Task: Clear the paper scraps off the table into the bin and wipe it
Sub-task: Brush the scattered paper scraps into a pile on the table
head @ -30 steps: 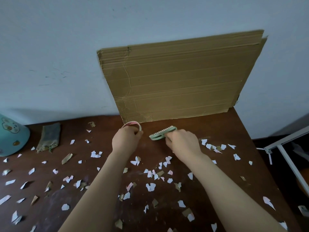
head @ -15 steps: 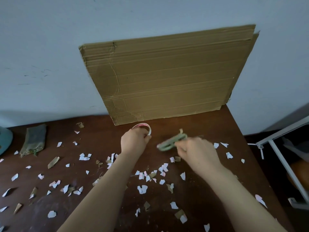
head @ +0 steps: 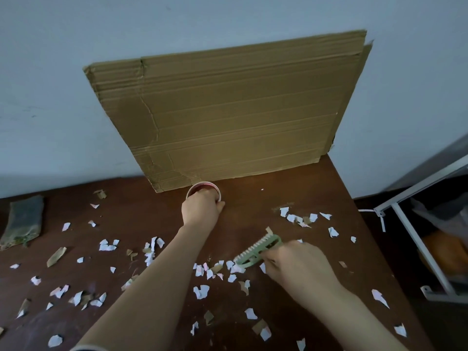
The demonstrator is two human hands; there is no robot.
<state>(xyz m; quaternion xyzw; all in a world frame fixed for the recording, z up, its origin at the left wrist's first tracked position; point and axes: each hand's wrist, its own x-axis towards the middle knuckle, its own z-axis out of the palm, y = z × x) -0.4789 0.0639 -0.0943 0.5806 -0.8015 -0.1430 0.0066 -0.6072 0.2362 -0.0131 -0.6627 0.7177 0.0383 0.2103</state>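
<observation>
White and brown paper scraps [head: 201, 291] lie scattered over the dark brown table [head: 141, 216]. My left hand [head: 201, 207] grips a small round cup [head: 202, 186] with a red and white rim, near the foot of the cardboard. My right hand [head: 298, 268] holds a pale green brush [head: 258, 250] with white bristles, its bristles down among scraps at the table's middle. A cluster of scraps [head: 298, 219] lies just beyond the brush.
A large flat cardboard sheet [head: 228, 110] leans on the wall at the back. A greenish cloth [head: 24, 221] lies at the far left. Past the table's right edge stands a white metal frame [head: 417, 247] with dark and orange things below.
My right hand has drawn the brush toward me and to the right, away from the cup. My left hand stays on the cup. The view has shifted right.
</observation>
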